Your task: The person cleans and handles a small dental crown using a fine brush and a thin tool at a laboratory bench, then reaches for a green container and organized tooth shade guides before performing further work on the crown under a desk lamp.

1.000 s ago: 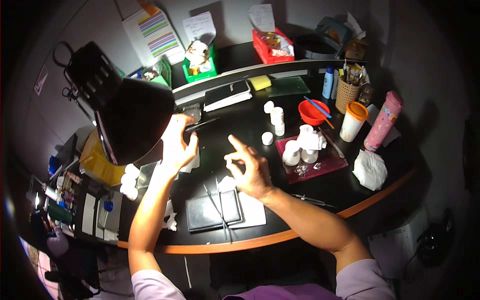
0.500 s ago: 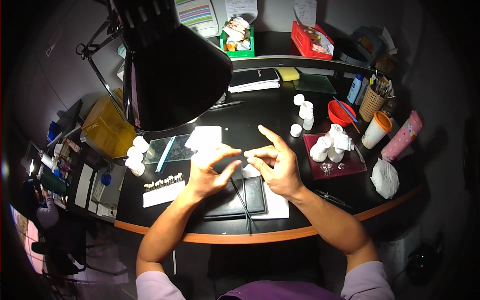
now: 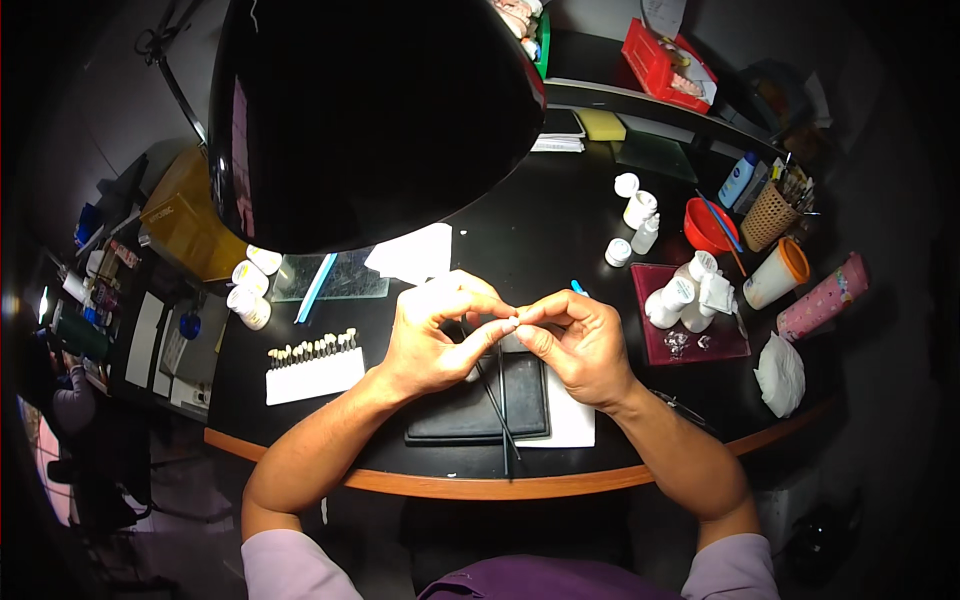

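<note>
Fingertip to fingertip, my left hand [image 3: 435, 335] and my right hand [image 3: 582, 350] meet above the desk, each closed in a pinch. A tiny pale thing shows between the fingertips; its kind is too small to make out. Below them a black flat case [image 3: 450, 422] lies on a white sheet [image 3: 572, 420]. Two thin dark rods [image 3: 497, 405] cross over the case, their upper ends hidden behind my hands. To the left stands a white holder [image 3: 315, 380] with a row of tooth-coloured shade tabs [image 3: 312, 348].
A large black lamp shade [image 3: 370, 120] hangs close over the far left desk. White jars [image 3: 248, 306] stand by a glass slab [image 3: 360, 287]. On the right are bottles on a dark red slab [image 3: 655, 345], a red bowl [image 3: 705, 228], a tumbler [image 3: 775, 275] and crumpled tissue [image 3: 779, 375].
My hands have come together and now touch at the fingertips. The right hand's raised index finger has curled into a pinch. The lamp shade looms larger as the view has shifted.
</note>
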Demonstrator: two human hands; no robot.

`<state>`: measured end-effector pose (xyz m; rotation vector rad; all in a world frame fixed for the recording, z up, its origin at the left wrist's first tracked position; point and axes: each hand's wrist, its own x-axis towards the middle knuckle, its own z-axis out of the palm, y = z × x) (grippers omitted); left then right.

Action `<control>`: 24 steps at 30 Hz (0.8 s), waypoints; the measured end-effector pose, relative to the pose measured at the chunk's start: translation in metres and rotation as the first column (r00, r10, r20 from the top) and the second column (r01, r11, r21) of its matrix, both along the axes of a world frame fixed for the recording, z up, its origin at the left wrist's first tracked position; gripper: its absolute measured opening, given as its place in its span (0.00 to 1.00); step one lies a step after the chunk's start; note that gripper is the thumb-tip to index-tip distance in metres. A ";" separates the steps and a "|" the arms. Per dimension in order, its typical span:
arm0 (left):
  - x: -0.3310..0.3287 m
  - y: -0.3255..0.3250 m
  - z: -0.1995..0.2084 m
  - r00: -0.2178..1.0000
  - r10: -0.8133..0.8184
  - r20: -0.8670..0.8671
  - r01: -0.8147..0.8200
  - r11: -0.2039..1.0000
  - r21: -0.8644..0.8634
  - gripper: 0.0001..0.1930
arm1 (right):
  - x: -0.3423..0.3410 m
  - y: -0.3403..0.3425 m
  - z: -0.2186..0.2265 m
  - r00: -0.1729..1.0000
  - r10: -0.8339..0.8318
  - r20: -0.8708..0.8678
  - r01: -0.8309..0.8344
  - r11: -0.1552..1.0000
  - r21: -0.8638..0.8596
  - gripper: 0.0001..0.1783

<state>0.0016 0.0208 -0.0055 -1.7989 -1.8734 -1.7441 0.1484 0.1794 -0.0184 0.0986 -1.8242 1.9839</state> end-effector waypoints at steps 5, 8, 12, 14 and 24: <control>-0.003 -0.001 0.000 0.999 -0.028 -0.021 0.028 0.999 0.020 0.08 | -0.001 -0.001 0.000 1.000 0.000 -0.008 0.001 1.000 0.028 0.06; 0.000 -0.002 -0.001 0.999 -0.037 -0.017 0.038 0.999 0.027 0.08 | 0.001 -0.002 0.002 1.000 -0.018 -0.005 0.018 0.999 0.044 0.06; 0.002 -0.004 -0.002 0.999 -0.034 -0.014 0.034 0.999 0.026 0.08 | 0.002 -0.004 0.002 1.000 -0.029 -0.008 0.029 0.998 0.050 0.05; 0.002 -0.004 -0.001 0.999 -0.020 -0.039 0.021 0.999 0.034 0.08 | 0.001 -0.004 0.001 0.999 -0.033 -0.011 0.034 0.997 0.064 0.05; 0.005 -0.006 -0.003 1.000 -0.003 -0.005 0.003 0.999 0.039 0.07 | 0.002 -0.002 0.002 0.999 -0.027 0.034 0.025 0.998 0.063 0.06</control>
